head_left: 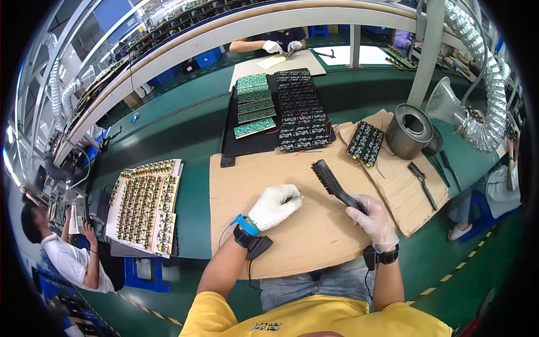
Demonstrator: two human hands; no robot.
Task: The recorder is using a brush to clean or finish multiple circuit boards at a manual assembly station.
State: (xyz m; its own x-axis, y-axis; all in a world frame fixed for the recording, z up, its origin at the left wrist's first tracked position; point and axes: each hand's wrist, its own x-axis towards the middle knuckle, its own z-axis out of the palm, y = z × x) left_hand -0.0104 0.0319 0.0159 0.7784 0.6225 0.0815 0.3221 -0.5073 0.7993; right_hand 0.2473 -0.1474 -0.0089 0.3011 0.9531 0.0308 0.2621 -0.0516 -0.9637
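Note:
My right hand [373,220], in a thin clear glove, grips the handle of a black brush [330,181]. The brush is tilted, its bristle end pointing up and to the left above the cardboard sheet [247,180]. To its left my left hand [276,206], in a white knit glove, is closed with the fingers curled in, and nothing shows in it. It is over the cardboard, apart from the brush. Black circuit boards [366,144] lie on a second cardboard piece [418,194] to the right of the brush head.
A metal can [410,130] and another black brush [423,185] are at the right. Ahead are rows of black boards [303,109] and green boards [255,104]. Component-filled boards [143,208] lie left. A foil duct [491,84] hangs right. A co-worker's gloved hands [283,47] work opposite.

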